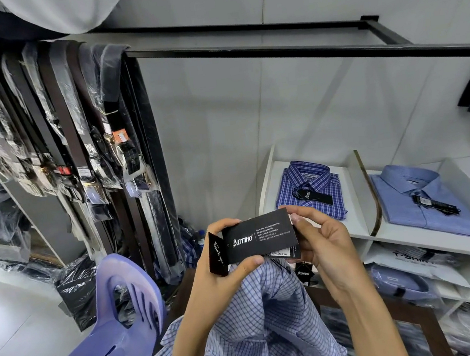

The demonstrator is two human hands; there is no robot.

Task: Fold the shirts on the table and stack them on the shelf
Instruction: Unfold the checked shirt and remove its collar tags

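Fingers of the left hand (pixel 210 273) and right hand (pixel 323 244) pinched a black hang tag (pixel 259 236) above the unfolded checked shirt (pixel 248 334), which hung from it; tugging risked snapping the tag's string.

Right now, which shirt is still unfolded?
The light blue checked shirt under both hands; the dark blue plaid shirt and plain blue shirt lie folded on the shelf.
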